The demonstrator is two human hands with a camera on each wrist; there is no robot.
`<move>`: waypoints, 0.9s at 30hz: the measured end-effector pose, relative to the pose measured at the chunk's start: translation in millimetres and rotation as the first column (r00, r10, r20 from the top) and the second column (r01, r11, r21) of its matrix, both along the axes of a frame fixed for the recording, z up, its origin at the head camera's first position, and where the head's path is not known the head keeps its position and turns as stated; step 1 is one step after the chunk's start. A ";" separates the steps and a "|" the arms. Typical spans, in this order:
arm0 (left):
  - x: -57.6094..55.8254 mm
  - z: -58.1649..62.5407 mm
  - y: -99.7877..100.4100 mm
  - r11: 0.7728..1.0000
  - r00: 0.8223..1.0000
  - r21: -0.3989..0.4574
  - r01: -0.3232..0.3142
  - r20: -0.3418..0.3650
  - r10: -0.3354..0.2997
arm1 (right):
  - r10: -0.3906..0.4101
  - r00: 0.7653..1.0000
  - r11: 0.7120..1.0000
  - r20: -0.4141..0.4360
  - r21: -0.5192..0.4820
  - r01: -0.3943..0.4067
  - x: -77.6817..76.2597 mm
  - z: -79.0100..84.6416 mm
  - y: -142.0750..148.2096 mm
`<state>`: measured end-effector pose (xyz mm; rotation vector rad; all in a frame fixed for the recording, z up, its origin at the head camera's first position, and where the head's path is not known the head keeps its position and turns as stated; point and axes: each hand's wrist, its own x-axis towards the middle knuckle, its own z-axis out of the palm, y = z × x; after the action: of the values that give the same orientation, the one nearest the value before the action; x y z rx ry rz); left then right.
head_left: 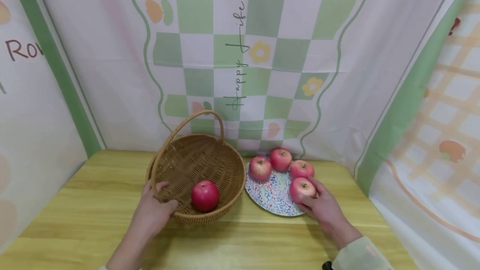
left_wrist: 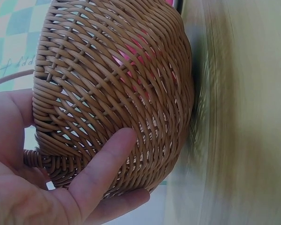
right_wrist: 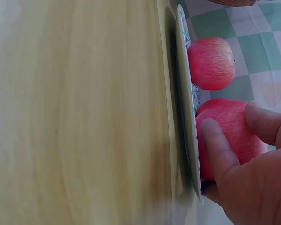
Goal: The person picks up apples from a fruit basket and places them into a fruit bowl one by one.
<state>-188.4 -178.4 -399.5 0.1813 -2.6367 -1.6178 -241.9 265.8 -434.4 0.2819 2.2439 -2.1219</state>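
A brown wicker basket (head_left: 198,157) with a tall arched handle stands at centre left on the table, tipped toward me. One deep red apple (head_left: 205,196) lies inside it. My left hand (head_left: 151,209) grips the basket's left rim beside the handle; in the left wrist view its fingers press the woven outside wall. To the right, a speckled multicoloured plate (head_left: 275,198) carries several pinkish-red apples. My right hand (head_left: 326,211) holds the nearest apple (head_left: 301,190) at the plate's right edge, thumb and fingers around it. Behind this one sit the other apples (head_left: 280,159), untouched.
The wooden table (head_left: 225,245) reaches back to a green-and-white checked cloth (head_left: 232,53). Printed cloths also hang at the left and right sides. A small black object (head_left: 327,266) shows at the bottom edge by the right sleeve.
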 end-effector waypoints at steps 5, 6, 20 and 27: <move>-0.5 0.0 0.3 1.000 1.000 0.000 0.002 -0.006 -0.002 | -0.015 1.000 0.996 0.016 0.090 0.013 0.2 2.0 -0.6; -0.6 0.0 0.4 1.000 1.000 0.000 0.000 -0.009 0.000 | -0.019 1.000 0.993 0.018 0.120 0.017 0.6 2.9 -0.6; 0.8 0.7 0.4 1.000 1.000 0.005 -0.010 -0.009 0.010 | 0.051 0.994 0.950 0.101 0.301 -0.080 11.6 33.3 4.6; 2.1 0.4 1.2 1.000 1.000 0.023 -0.013 0.000 0.013 | 0.045 0.998 0.833 -0.047 0.552 -0.012 22.5 56.9 -0.6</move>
<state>-186.3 -177.2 -399.0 0.1993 -2.6123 -1.6448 -219.4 265.2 -377.5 0.1976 2.8321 -1.4250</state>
